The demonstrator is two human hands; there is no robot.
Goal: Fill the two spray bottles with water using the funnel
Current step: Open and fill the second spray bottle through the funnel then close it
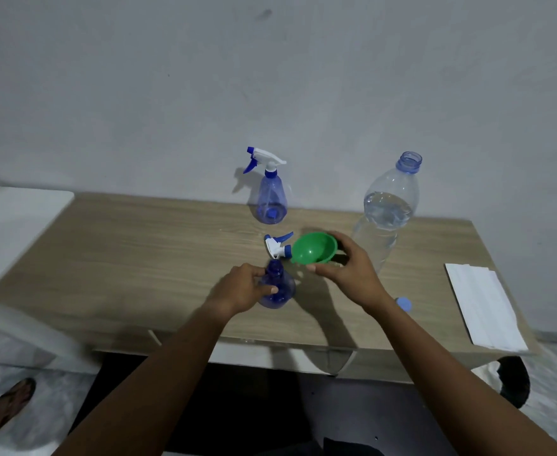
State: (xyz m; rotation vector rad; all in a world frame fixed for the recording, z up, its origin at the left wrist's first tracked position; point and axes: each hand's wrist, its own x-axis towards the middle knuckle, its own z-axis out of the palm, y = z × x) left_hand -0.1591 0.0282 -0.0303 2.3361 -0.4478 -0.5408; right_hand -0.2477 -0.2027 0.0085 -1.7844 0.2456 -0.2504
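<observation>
On the pale wood-grain surface point(139, 251), the left hand point(237, 289) wraps its fingers point(268, 290) around the upright, uncapped blue translucent spray bottle point(278, 287), neck pointing up. Just behind lies a detached white-and-blue trigger head point(278, 246) on its side. A second capped spray bottle point(271, 199) stands farther back. The right hand point(346, 268) pinches the green plastic funnel point(315, 248), tilted, mouth toward the camera. Rightward stands an open clear water bottle point(389, 212).

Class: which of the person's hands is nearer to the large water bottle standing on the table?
The right hand. It holds the green funnel just beside the water bottle, near its lower part. The left hand grips the open spray bottle, farther to the left.
</observation>
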